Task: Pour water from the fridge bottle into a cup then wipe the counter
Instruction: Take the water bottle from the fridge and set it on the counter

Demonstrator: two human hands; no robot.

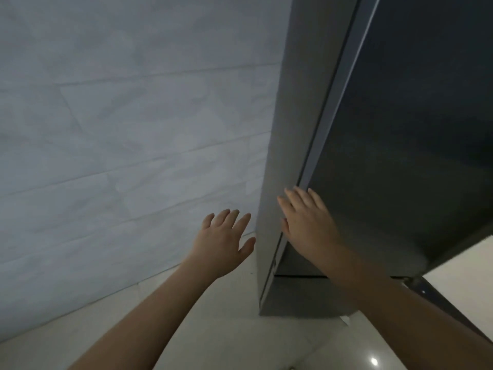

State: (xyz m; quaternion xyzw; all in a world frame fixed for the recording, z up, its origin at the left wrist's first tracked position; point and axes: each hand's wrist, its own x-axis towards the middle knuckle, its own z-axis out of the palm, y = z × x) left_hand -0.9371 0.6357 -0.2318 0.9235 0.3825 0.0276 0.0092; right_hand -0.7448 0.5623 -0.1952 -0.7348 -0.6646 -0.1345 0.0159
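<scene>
A tall fridge fills the right of the view, with a dark glossy door (405, 134) and a grey side panel (288, 145). My right hand (306, 220) lies flat with straight fingers against the door's left edge, near the seam with the side panel. My left hand (224, 239) hovers with spread fingers just left of the fridge's side, touching nothing that I can see. No bottle, cup or counter shows in this view.
A pale grey tiled wall (120, 134) stands to the left of the fridge. Glossy light floor tiles (218, 329) run below. A pale surface (469, 265) juts in at the right edge.
</scene>
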